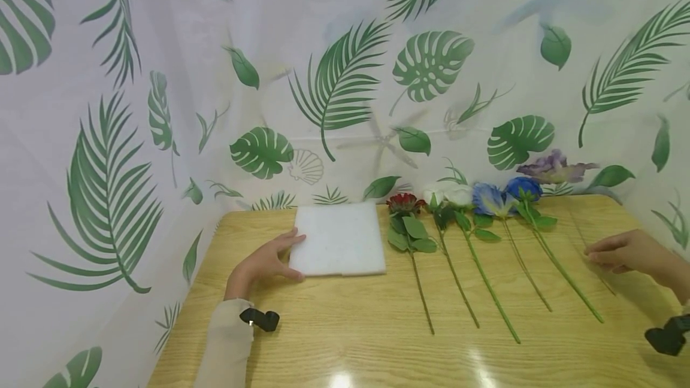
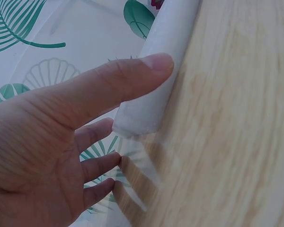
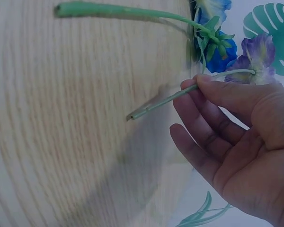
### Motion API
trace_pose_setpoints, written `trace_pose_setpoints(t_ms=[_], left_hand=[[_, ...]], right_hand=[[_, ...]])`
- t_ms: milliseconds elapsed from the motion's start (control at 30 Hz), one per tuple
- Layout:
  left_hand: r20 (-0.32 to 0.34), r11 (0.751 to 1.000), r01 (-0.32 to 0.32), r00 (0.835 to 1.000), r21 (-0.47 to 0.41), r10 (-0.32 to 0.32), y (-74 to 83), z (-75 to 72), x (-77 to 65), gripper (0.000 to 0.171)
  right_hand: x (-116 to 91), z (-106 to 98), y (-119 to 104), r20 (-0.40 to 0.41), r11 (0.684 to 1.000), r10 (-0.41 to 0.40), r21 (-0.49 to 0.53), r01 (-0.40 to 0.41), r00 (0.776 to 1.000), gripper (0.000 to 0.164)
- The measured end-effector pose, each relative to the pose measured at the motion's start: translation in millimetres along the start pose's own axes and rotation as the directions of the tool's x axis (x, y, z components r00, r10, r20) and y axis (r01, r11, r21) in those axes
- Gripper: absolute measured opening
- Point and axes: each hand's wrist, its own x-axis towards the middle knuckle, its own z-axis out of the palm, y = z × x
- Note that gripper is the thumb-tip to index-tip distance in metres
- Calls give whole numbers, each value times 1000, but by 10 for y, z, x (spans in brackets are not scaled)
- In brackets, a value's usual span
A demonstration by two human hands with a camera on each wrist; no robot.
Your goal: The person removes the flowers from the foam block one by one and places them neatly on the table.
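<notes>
On the table's left part lies a square white foam block. My left hand is at its left edge, fingers spread along the side and thumb near the front corner. In the left wrist view the thumb overlaps the foam's front face, and the other fingers extend fairly straight past its end. With thumb and index finger my right hand pinches the thin stem of a purple artificial flower. Its bloom reaches over the table's far edge; the cut stem end points toward me.
Right of the foam lie several artificial flowers side by side, stems toward me: a dark red one, white ones, a light blue one and a deep blue one. A leaf-printed curtain hangs behind the wooden table.
</notes>
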Motion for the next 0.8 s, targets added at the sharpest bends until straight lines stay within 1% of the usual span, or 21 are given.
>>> trace_pose_setpoints(t_ms=[100,367,633,800], left_hand=[[-2,1000,0,1000,4,0,-3,-3,-1,96],[-1,1000,-2,1000,8,2,-6,-2,0,97],[-3,1000,21,1000,13,-21,13,3,-4,97],[-3,1000,15,1000,4,-15,22,-2,-14,97]], right_hand=[[19,21,12,12,1000,-2,13,1,1000,48],[23,75,46,47,996,-7,91,2,999,46],[16,103,18,59,996,10,92,-16,998,47],[23,120,32,70,996,6,88,-13,998,43]])
